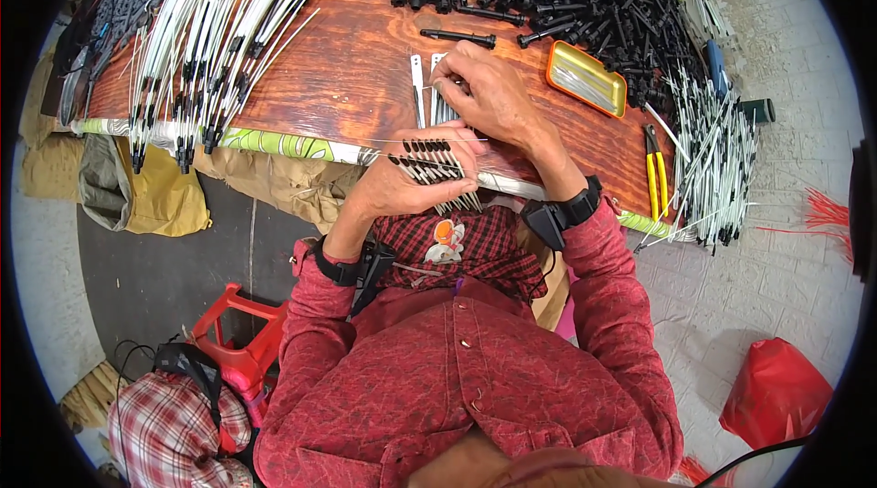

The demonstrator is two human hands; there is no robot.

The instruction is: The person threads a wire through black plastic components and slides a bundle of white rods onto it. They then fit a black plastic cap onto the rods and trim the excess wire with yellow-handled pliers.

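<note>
Left grip [388,185] is closed round a bundle of thin pale rods [429,162], thumb laid along one side, fingers wrapped behind. Dark ends show in rows between thumb and fingers; pale shafts stick out below the hand. Bundle sits at the near edge of the counter [320,77], above the lap.

Right grip [498,104] is over the counter just beyond, fingers curled in, tips close together at the flat pale strips [417,90]. Can't tell if it's pinching one; the fingers hide the contact. The strips have holes at their far ends. A fine pale strand crosses above the left hand; can't see what it's fixed to.

Handling, my read: each rod is very light, fairly stiff lengthwise, springy sideways. Smooth surfaces, so they'd slide on each other and fan if squeezed at one end. Probably not brittle, but a hard sideways load could kink one.

Where to hold: mid-shaft just behind the dark ends, thumb flat across the lot, moderate squeeze. Keep the dark ends free and level. For a single flat strip, pinch by its edges near the holed end; flush on the counter it's likely awkward to lift.
</note>
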